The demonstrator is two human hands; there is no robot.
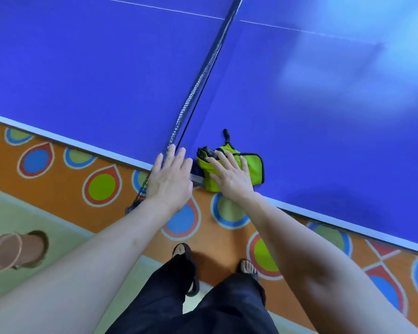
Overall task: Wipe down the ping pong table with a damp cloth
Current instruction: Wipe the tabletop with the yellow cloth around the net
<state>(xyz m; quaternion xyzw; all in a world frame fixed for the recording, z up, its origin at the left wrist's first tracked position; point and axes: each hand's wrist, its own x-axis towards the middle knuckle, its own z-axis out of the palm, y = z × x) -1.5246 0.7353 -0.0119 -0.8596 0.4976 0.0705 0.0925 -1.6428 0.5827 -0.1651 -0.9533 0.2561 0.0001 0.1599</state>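
The blue ping pong table [299,104] fills the upper view, split by a black net [203,78] running from the top centre down to the near edge. A lime-green cloth [253,167] with dark trim lies folded on the table's right half, right at the near edge beside the net post. My right hand [229,174] lies flat on the cloth with its fingers spread. My left hand [170,177] rests with fingers apart on the near end of the net and its post, holding nothing.
A brown plastic bucket [12,250] stands on the floor at the lower left. The floor under the table's near edge is orange with coloured drop shapes. My feet in black sandals [186,266] stand close to the table edge. Glare whitens the table's upper right.
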